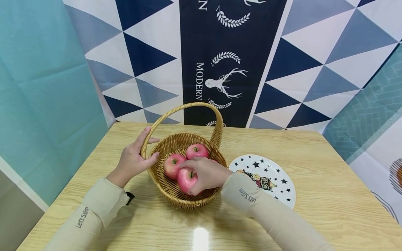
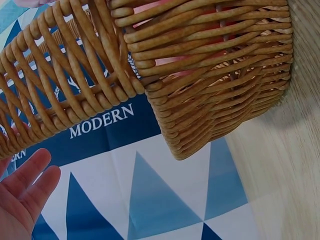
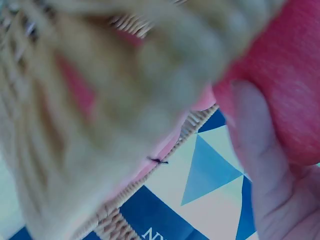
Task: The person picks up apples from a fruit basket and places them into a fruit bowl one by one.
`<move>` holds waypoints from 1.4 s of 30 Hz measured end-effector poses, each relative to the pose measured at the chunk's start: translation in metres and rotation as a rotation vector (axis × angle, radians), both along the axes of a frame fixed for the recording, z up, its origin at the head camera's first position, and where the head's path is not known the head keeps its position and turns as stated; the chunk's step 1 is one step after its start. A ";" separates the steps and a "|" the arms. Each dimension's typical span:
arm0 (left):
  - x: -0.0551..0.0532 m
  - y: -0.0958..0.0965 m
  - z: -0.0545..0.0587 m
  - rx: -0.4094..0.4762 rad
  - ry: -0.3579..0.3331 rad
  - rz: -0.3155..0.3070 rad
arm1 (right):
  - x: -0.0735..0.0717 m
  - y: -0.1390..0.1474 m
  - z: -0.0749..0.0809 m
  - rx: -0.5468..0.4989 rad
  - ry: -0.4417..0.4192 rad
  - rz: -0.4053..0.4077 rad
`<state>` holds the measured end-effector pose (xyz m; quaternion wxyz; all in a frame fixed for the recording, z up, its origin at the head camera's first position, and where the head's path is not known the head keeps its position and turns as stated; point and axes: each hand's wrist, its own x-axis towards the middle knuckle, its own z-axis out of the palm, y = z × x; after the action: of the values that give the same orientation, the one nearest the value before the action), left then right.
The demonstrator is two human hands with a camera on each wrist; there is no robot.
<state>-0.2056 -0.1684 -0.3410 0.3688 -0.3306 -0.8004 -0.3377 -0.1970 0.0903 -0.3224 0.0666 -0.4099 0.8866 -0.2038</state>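
Observation:
A round wicker basket (image 1: 171, 202) with a tall arched handle (image 1: 188, 106) stands on the table, three red apples visible at it. My left hand (image 1: 133, 158) is at the left foot of the handle, which passes between thumb and fingers. In the left wrist view, fingers (image 2: 42, 185) show beside the woven handle. My right hand (image 1: 207, 174) grips the front apple (image 1: 186, 179), thumb at its near side; the apple (image 3: 295, 75) also shows in the right wrist view. Beside it are the left apple (image 1: 172, 165) and the back apple (image 1: 196, 150), inside the basket.
To the basket's right, a white plate (image 1: 282, 181) with black stars and a cartoon print lies partly behind my right forearm. The wooden table (image 1: 326, 174) extends to a patterned cloth (image 1: 157, 66) at the back. A teal cloth (image 1: 47, 87) hangs at left.

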 end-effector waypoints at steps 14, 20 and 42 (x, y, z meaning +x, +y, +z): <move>0.001 0.000 0.001 -0.017 0.004 0.008 | -0.010 0.020 0.014 0.003 0.048 0.127; 0.001 -0.001 0.002 -0.021 -0.015 0.016 | -0.013 0.032 0.020 -0.004 0.080 0.165; 0.004 -0.001 0.002 -0.023 -0.056 0.036 | -0.015 0.073 0.021 -0.020 0.161 0.134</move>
<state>-0.2012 -0.1691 -0.3390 0.3483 -0.3107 -0.8201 -0.3311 -0.2124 0.1629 -0.3015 0.0048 -0.4840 0.8575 -0.1741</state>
